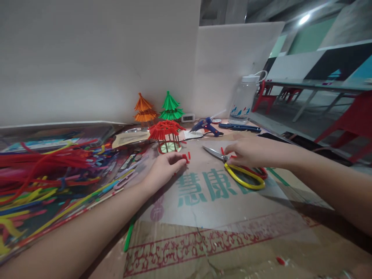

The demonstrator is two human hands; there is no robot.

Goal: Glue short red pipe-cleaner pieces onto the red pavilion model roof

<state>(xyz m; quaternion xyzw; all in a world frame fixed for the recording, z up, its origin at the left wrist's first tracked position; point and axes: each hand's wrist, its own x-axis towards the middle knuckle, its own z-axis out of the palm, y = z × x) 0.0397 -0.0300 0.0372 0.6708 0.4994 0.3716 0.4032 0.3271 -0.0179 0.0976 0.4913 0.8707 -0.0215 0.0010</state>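
Observation:
My left hand (165, 166) rests on the cardboard mat (221, 232), fingers curled in a pinch around small red straw pieces (186, 157). My right hand (250, 152) lies closed over the scissors (215, 154), whose yellow and red handles (245, 178) stick out beneath it; a short red straw piece (222, 150) stands at its fingertips. Just behind my left hand is a red straw pavilion (166, 133) on a pale round base.
A pile of coloured straws (43, 174) fills the left side. An orange (143, 109) and a green paper pagoda (170, 107) stand by the white wall. A blue glue gun (207, 125), a clear water bottle (243, 99) and red chairs (353, 120) are to the right.

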